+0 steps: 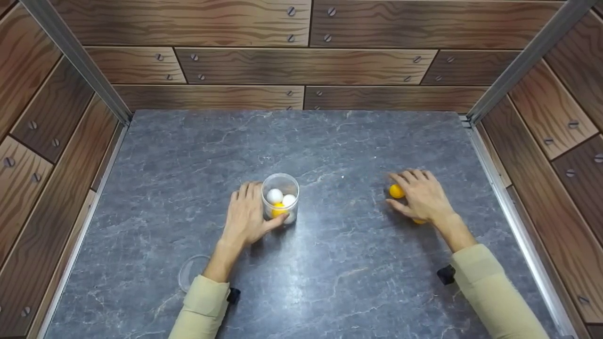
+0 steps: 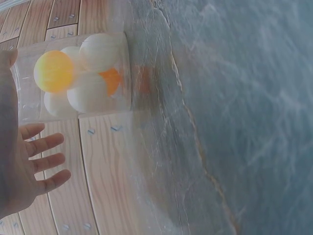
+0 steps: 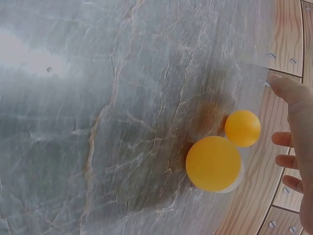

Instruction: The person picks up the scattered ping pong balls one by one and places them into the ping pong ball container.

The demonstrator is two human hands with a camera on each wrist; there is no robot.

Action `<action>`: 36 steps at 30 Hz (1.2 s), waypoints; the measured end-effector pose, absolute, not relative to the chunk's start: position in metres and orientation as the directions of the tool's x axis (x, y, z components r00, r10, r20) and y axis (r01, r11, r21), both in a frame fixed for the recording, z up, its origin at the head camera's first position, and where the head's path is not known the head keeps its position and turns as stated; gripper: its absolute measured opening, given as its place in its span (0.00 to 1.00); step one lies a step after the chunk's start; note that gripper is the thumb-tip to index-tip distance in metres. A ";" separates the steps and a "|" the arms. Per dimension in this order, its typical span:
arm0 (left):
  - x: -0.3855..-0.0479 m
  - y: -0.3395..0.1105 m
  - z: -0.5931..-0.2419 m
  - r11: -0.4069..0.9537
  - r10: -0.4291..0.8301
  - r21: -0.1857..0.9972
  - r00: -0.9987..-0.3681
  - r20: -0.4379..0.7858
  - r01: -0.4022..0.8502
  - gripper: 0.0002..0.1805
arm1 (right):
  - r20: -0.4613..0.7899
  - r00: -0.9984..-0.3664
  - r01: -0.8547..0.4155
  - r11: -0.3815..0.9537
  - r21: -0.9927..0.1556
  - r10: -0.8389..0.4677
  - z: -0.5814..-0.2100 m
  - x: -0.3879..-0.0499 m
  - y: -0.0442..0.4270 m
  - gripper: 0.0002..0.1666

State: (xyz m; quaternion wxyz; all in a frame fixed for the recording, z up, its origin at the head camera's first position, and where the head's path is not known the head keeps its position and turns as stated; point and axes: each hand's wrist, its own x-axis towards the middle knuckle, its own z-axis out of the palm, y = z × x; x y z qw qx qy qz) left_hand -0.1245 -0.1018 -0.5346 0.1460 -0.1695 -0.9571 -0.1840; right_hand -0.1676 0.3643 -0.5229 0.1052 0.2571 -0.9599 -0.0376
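A clear plastic jar [image 1: 280,179] stands upright and uncapped, holding several white balls [image 1: 274,196] and a yellow ball [image 1: 279,210]. My left hand [image 1: 247,214] holds the jar from its left side, thumb across the front. The left wrist view shows the same jar [image 2: 88,114] between thumb and index finger, the other fingers spread beside it. Over at the right, my right hand [image 1: 424,195] hovers above loose balls with fingers spread. One yellow ball [image 1: 396,190] shows near its thumb. In the right wrist view two yellow balls [image 3: 213,163] rest on the table, a white one [image 3: 237,182] partly hidden behind.
A clear round lid [image 1: 188,273] lies by the left forearm, partly covered by it. The dark marbled tabletop [image 1: 339,263] is bounded by wood-patterned walls [image 1: 301,66] at the back and sides, with metal rails [image 1: 523,249] along its side edges.
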 end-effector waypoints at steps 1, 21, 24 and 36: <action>-0.124 -0.102 -0.535 0.875 0.271 0.302 -0.899 0.343 0.378 0.52 | 0.181 -0.847 -0.484 0.866 0.127 -0.500 -0.523 -0.168 0.365 0.43; -0.126 -0.102 -0.535 0.882 0.266 0.297 -0.907 0.326 0.366 0.52 | 0.185 -0.867 -0.453 0.887 0.095 -0.463 -0.534 -0.171 0.371 0.42; -0.125 -0.102 -0.534 0.881 0.268 0.299 -0.907 0.324 0.367 0.52 | 0.197 -0.865 -0.453 0.887 0.088 -0.461 -0.535 -0.171 0.372 0.40; -0.125 -0.102 -0.534 0.884 0.267 0.287 -0.903 0.336 0.368 0.52 | 0.188 -0.885 -0.426 0.904 0.043 -0.426 -0.539 -0.171 0.373 0.38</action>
